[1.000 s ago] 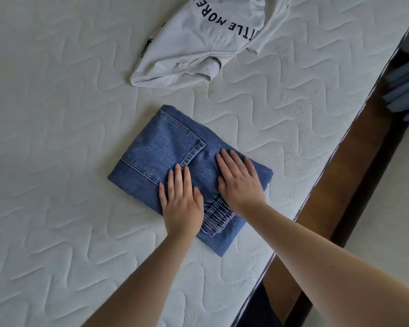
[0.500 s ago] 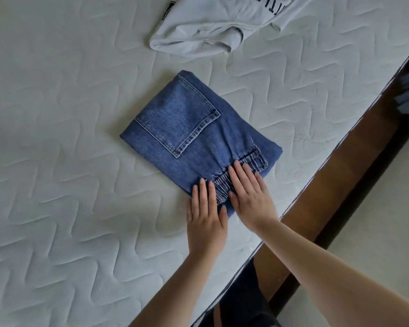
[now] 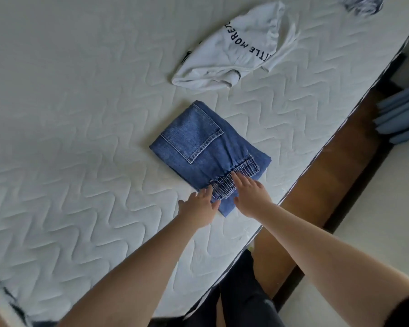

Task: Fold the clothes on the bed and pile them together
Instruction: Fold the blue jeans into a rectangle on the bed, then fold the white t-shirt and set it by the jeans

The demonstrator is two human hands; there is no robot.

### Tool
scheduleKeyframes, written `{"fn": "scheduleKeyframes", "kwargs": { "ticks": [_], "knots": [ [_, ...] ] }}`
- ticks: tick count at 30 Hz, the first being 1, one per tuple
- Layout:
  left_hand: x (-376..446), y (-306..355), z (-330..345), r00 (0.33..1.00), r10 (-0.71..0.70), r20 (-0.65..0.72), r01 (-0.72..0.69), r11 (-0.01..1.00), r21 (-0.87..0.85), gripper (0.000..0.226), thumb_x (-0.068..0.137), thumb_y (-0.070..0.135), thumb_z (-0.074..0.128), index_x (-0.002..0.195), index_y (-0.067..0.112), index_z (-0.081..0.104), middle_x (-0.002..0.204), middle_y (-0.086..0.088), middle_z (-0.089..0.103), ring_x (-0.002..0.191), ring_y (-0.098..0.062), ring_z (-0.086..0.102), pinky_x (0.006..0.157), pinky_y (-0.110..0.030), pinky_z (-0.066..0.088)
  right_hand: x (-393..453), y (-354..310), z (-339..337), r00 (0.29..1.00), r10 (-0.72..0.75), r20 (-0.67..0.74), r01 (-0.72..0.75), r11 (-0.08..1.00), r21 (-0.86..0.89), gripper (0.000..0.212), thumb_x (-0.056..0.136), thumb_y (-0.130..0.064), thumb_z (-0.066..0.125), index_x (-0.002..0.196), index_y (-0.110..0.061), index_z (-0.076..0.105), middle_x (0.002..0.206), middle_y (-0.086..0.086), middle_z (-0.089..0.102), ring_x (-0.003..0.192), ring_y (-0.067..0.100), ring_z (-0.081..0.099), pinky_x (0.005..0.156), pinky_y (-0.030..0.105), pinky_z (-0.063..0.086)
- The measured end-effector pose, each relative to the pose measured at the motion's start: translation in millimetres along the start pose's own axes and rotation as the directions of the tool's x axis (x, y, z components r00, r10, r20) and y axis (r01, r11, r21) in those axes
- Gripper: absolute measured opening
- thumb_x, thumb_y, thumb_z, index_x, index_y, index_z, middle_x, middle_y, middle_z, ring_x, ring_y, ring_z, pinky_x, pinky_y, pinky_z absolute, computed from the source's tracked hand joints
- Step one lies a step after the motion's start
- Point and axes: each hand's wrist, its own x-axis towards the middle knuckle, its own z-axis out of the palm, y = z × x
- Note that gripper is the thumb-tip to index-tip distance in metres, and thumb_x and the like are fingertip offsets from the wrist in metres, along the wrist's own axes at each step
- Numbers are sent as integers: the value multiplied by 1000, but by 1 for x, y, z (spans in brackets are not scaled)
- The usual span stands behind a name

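- The left hand (image 3: 198, 204) lies flat with straight fingers, touching the near edge of the folded jeans (image 3: 206, 152) by the stretchy waistband (image 3: 234, 182).
- The right hand (image 3: 250, 197) rests flat on the waistband, fingers straight.
- The jeans sit on the white mattress (image 3: 69, 138), near its right edge.
- A second ago both hands pressed farther up on the jeans.
- Farther away lies a crumpled white T-shirt (image 3: 234, 48) with black letters, apart from the jeans.

Both hands (image 3: 200, 205) (image 3: 249, 194) flat, arms outstretched

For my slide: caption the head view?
Both hands touch folded jeans on mattress; white shirt unfolded.
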Motion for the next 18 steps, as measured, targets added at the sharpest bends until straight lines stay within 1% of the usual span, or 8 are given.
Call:
{"fn": "scheduleKeyframes", "kwargs": {
  "ticks": [2, 5, 7, 9, 11, 14, 16, 18],
  "knots": [
    [-34, -1, -26, 998, -47, -34, 49, 997, 55, 62, 101, 56, 19, 155, 26, 12, 151, -11, 39, 133, -32, 41, 103, -51, 36, -27, -10, -23, 998, 46, -39, -45, 999, 15, 68, 101, -36, 38, 155, -18, 2, 161, 3, 18, 149, 22, 12, 121, 43, 7],
    [-90, -9, -52, 949, 93, -302, -32, 979, 201, 55, 102, 50, 29, 149, 22, 29, 137, -9, 52, 121, -28, 51, 91, -43, 42, -78, -26, -61, 995, 75, -60, -74, 997, 27, 55, 101, -37, 32, 150, -13, 25, 150, 6, 40, 144, 21, 27, 120, 39, 10],
    [-128, -16, -69, 887, 166, -432, -49, 962, 268, 53, 102, 46, 32, 148, 20, 33, 133, -7, 54, 120, -27, 51, 90, -41, 41, -117, -44, -87, 991, 13, -133, -10, 1000, 26, 47, 101, -37, 34, 141, -13, 40, 139, 5, 53, 135, 20, 40, 117, 33, 17],
    [-167, -21, -80, 841, 205, -501, -65, 957, 283, 53, 101, 45, 33, 147, 20, 36, 133, -5, 54, 122, -27, 50, 93, -41, 39, -160, -65, -111, 973, -74, -217, 82, 996, 27, 38, 98, -36, 40, 129, -17, 52, 122, 1, 63, 121, 20, 53, 111, 31, 26],
    [-209, -24, -89, 794, 233, -561, -98, 961, 260, 51, 99, 44, 38, 142, 19, 45, 126, -5, 57, 117, -28, 53, 93, -41, 40, -201, -82, -133, 939, -130, -319, 145, 989, 25, 34, 96, -33, 46, 123, -17, 58, 113, 0, 66, 112, 21, 59, 103, 32, 35],
    [-269, -29, -103, 718, 251, -649, -143, 966, 215, 44, 95, 40, 51, 130, 14, 59, 114, -7, 63, 104, -30, 60, 85, -43, 47, -248, -97, -166, 881, -142, -451, 155, 988, -7, 30, 93, -28, 57, 118, -13, 63, 110, 3, 68, 103, 26, 63, 92, 38, 46],
    [-303, -31, -110, 685, 252, -684, -155, 967, 201, 41, 93, 39, 56, 124, 13, 63, 109, -7, 65, 98, -31, 63, 81, -43, 49, -271, -105, -184, 856, -132, -499, 129, 991, -42, 29, 92, -29, 58, 116, -13, 65, 111, 3, 67, 103, 26, 63, 90, 40, 48],
    [-330, -31, -116, 631, 271, -727, -155, 962, 224, 39, 92, 39, 52, 118, 13, 66, 104, -6, 66, 94, -30, 64, 78, -43, 50, -290, -111, -196, 833, -131, -538, 104, 991, -81, 28, 92, -29, 59, 113, -12, 66, 110, 3, 67, 104, 27, 62, 88, 40, 48]
  ]
}}
